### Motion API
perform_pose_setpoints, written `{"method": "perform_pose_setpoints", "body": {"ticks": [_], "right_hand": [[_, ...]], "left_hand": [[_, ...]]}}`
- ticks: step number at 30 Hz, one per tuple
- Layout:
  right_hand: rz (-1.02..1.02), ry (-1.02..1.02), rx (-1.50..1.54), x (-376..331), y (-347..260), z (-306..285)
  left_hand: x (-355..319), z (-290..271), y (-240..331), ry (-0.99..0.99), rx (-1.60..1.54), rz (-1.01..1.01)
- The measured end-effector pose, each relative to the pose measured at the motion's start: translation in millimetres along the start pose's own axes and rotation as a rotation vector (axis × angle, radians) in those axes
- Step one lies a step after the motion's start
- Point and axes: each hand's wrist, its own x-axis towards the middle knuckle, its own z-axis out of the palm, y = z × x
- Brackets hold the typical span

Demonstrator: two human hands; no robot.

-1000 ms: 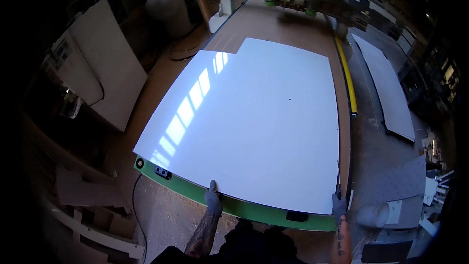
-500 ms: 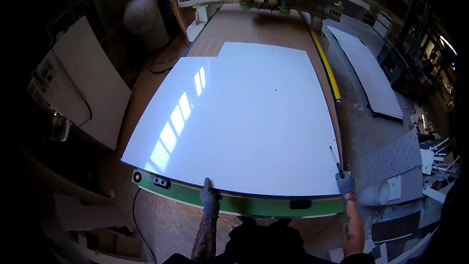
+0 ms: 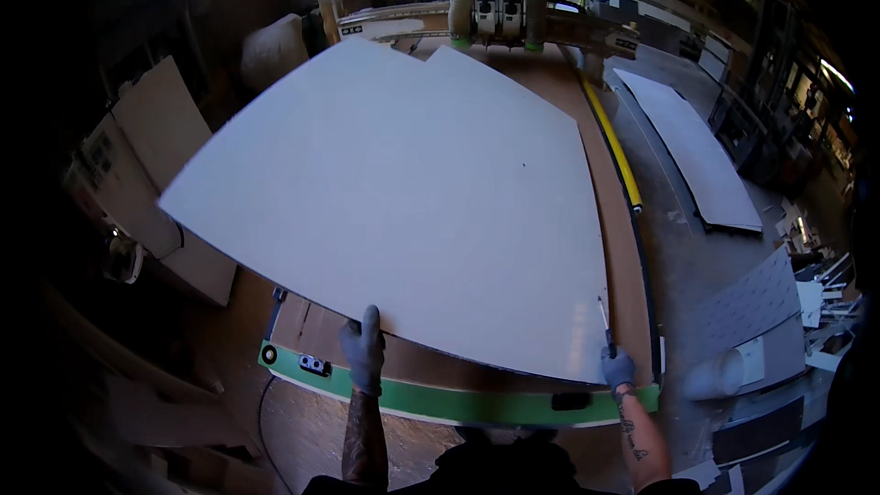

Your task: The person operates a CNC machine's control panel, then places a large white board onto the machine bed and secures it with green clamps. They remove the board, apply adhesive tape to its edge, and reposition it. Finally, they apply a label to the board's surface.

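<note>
White sheet [image 3: 394, 192], in the head view, lies askew over the near part of the machine bed [image 3: 627, 298], its left corner jutting past the bed's left edge. My left hand [image 3: 364, 353] pinches the sheet's near edge; my right hand [image 3: 618, 368], at its near right corner, is closed round a slim tool [image 3: 610, 341], and I cannot tell whether it grips the sheet too. I judge this as lifting and turning; the next move calls for level support. Room looks tightest toward the left cabinet [image 3: 165, 124] and the far gantry [image 3: 403, 20].
</note>
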Motion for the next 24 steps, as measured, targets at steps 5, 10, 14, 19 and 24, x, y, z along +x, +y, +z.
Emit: {"method": "perform_pose_setpoints", "body": {"ticks": [5,10,14,19,24], "right_hand": [[0.004,-0.059,0.117,-23,-44,40],[-0.036,-0.136,0.215,-37,-61,63],[-0.007,-0.261,0.222,-49,-75,57],[-0.113,-0.21,0.401,-38,-19,92],[-0.107,-0.37,0.762,-12,22,85]], "left_hand": [[25,20,66,0.036,0.107,0.198],[3,70,137,-0.035,0.142,0.464],[-39,108,187,-0.086,0.186,0.624],[-89,159,220,-0.18,0.222,0.727],[-147,224,247,-0.239,0.246,0.833]]}}
